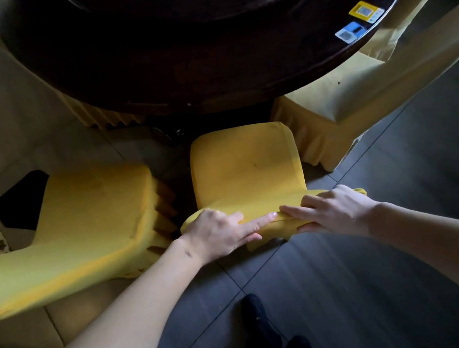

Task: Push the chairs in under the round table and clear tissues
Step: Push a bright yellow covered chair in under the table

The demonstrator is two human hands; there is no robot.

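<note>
Progress: the middle chair is not yet in. Its seat lies wholly clear of the table, front edge just short of the rim. The left chair is also out, turned at an angle and set further back. The right chair has its seat partly under the rim; I judge it closer to done, though its far side is cut off. No tissues visible anywhere on the tabletop or floor, so I cannot tell whether that part is finished or simply out of view.

Hands: both on the top edge of the middle chair's backrest, side by side, fingertips nearly meeting. My left hand lies over the cloth with index finger straight along the edge, the others bent down the far side. My right hand curls over the edge, thumb beneath, clamping the fabric-covered rail. Both forearms reach forward, extended.

Judgement: set up to shove this chair straight ahead.
</note>
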